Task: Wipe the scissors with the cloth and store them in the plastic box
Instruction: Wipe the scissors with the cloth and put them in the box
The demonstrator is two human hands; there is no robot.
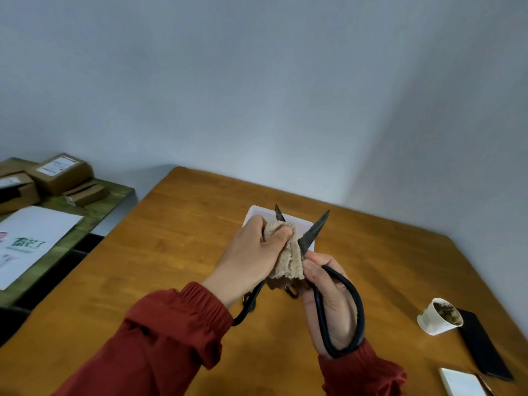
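Scissors (pixel 313 234) are being steadied by the right hand (pixel 328 298) gripping a handle loop, blades spread so the left hand (pixel 251 252) is pinching the cloth (pixel 288 262) around one.

Head view — looks forward, down, close over table (pixel 185 241)

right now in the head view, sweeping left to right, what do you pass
cardboard boxes → left hand gripping the cloth → right hand holding the scissors → paper cup → black flat slab
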